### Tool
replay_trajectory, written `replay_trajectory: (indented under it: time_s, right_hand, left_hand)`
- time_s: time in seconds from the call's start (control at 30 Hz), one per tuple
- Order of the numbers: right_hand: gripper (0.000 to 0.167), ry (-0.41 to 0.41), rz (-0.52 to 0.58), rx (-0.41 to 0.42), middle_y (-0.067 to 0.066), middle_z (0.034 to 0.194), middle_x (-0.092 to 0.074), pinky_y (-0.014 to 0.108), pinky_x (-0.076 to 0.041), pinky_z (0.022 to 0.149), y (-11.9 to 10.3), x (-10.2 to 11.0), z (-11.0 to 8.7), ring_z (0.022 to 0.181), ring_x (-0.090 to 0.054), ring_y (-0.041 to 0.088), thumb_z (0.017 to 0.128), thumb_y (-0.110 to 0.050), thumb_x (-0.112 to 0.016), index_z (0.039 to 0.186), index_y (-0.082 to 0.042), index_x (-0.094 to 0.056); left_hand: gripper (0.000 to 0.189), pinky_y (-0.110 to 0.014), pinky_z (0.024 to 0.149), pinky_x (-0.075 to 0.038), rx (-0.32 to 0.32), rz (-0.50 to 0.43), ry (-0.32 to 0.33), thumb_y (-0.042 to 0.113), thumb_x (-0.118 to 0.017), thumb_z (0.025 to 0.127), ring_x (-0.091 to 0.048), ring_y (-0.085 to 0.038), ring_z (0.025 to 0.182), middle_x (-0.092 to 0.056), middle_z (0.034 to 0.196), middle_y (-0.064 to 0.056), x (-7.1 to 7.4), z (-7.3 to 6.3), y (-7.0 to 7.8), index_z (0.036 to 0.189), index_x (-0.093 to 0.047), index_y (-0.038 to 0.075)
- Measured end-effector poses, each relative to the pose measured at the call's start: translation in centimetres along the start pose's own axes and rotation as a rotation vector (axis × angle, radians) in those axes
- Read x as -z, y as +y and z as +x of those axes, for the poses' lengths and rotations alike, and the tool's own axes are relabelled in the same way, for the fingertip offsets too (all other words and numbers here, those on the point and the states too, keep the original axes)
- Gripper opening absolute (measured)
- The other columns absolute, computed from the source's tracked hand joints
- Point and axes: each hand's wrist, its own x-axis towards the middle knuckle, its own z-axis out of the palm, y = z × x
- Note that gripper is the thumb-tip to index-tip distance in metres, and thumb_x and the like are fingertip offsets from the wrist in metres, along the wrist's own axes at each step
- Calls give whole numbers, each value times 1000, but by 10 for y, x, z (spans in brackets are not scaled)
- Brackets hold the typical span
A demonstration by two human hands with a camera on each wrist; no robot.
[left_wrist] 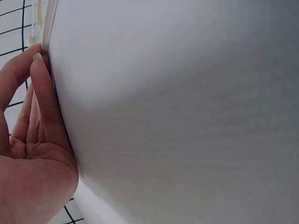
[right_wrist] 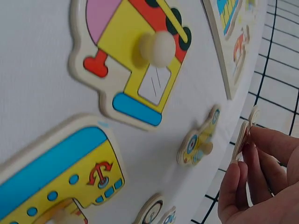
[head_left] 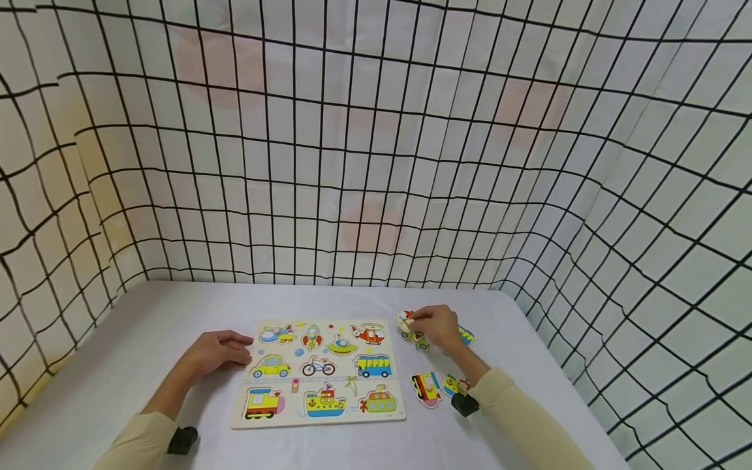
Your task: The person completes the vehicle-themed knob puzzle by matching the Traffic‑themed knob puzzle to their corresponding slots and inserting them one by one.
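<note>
My right hand point(head_left: 437, 324) pinches a small wooden puzzle piece point(head_left: 404, 319) with red and white on it. That piece appears nearly edge-on between thumb and fingers in the right wrist view, over the white table. Just below it in the head view lies a yellow car piece point(right_wrist: 198, 140) with a knob. Flat on the table with its pictures upward is the wooden puzzle board point(head_left: 290, 378). My left hand point(head_left: 214, 352) rests at the board's left side, its fingertips against the edge. The left wrist view shows thumb point(left_wrist: 43, 88) and forefinger coming together at that edge.
Right of the board lie a train piece point(right_wrist: 119, 60), a ship piece point(right_wrist: 60, 172) and a blue bus piece point(head_left: 466, 335), partly behind the right hand. A white-backed black net point(head_left: 329, 163) encloses the table's back and sides. Black wrist cameras sit below both hands.
</note>
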Motion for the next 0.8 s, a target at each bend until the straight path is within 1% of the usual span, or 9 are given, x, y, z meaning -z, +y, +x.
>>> replay_trajectory:
  time_s: [0.17, 0.37, 0.6, 0.8]
  right_hand:
    - [14, -15, -52, 1, 2, 82, -76, 27, -51, 63, -5, -8, -6, 71, -66, 13, 79, -16, -84, 90, -9, -80]
    - [13, -32, -62, 16, -1, 76, -74, 25, -46, 56, -10, -17, -12, 67, -63, 13, 77, -18, -87, 85, -10, -80]
    - [12, -81, -54, 31, -2, 72, -72, 26, -44, 59, -16, -26, -20, 66, -60, 13, 78, -19, -86, 82, -12, -78]
    - [14, -102, -59, 37, -3, 69, -71, 27, -44, 60, -18, -34, -25, 65, -60, 13, 77, -22, -86, 80, -12, -77]
  left_hand:
    - [50, -27, 71, -53, -2, -2, -1, 14, -82, 81, -67, -20, 77, -77, 89, -6, 1, 0, 0, 126, -66, -2]
    - [50, -28, 71, -52, 8, 6, 3, 14, -82, 81, -66, -20, 77, -76, 88, -5, 1, -1, 0, 126, -67, -1]
    - [49, -28, 70, -51, 1, 7, 6, 12, -81, 82, -66, -20, 77, -77, 89, -5, 1, -1, 1, 126, -67, -1]
    - [48, -28, 70, -51, 0, 11, 2, 13, -82, 82, -65, -20, 77, -76, 88, -5, 1, -2, 1, 126, -67, -1]
